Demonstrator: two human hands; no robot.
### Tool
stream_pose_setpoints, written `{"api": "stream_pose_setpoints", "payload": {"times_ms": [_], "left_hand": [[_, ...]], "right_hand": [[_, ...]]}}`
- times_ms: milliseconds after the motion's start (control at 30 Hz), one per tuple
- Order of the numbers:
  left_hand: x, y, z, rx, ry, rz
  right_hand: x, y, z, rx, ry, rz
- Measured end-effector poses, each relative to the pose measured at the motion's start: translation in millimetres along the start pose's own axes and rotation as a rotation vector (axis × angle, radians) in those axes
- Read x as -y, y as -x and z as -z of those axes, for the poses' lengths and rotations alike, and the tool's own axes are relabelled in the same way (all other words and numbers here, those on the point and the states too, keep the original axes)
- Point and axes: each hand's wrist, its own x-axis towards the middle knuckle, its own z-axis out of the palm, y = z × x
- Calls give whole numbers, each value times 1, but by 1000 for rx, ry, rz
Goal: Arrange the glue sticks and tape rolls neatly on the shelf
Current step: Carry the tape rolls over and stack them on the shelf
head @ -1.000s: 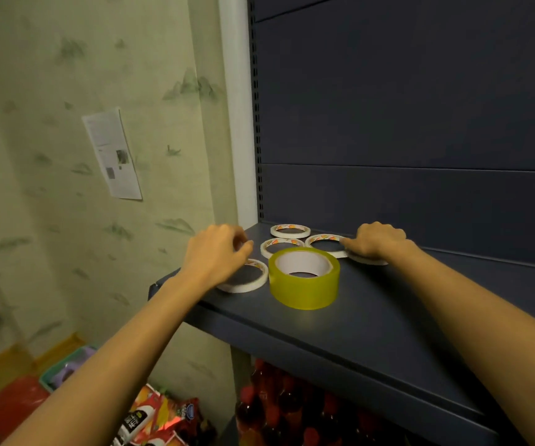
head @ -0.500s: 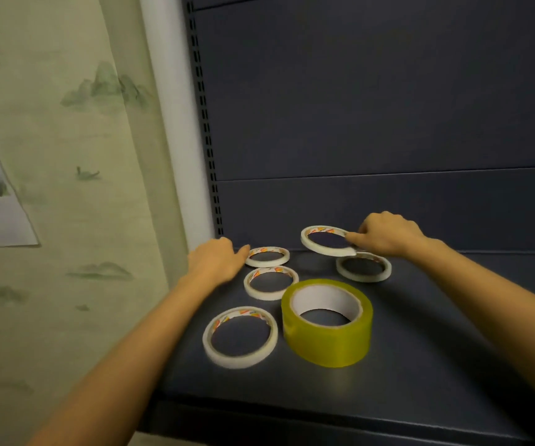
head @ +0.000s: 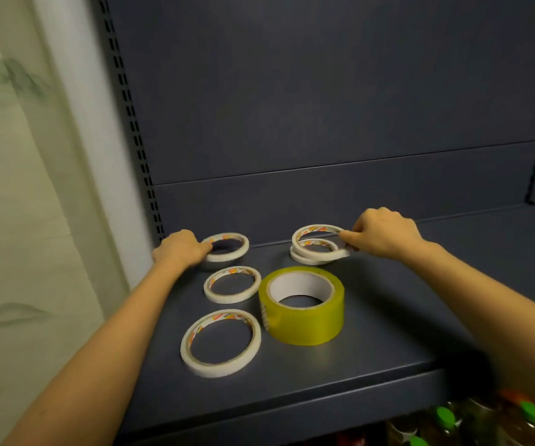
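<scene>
Head camera: two bare arms reach onto a dark blue shelf [head: 388,342] where tape rolls lie. The right hand [head: 385,235] pinches the right rim of a thin white roll [head: 317,227], holding it tilted directly over a second thin roll [head: 311,261] that lies flat near the shelf's back panel. The left hand [head: 181,249] is curled, fingertips at the left rim of the back-left roll [head: 243,249]; I can't tell whether it grips it. The hands are well apart. Between the arms a wide yellow tape roll [head: 305,328] lies flat, with a middle thin roll [head: 230,299] just beside it on the left and a front thin roll [head: 221,368] nearer the shelf's edge. Green-capped bottles [head: 446,416] show below.
</scene>
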Motion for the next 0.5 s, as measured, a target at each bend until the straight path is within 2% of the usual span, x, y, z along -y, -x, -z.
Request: {"api": "stream_pose_setpoints", "payload": {"times_ms": [133, 333, 500], "left_hand": [[-31, 9, 17, -123, 9, -114], [-109, 39, 19, -77, -6, -349], [-189, 70, 3, -36, -47, -537]], "right_hand": [[-24, 14, 18, -14, 22, -58], [-74, 32, 47, -69, 58, -143], [-142, 59, 78, -124, 130, -240]]}}
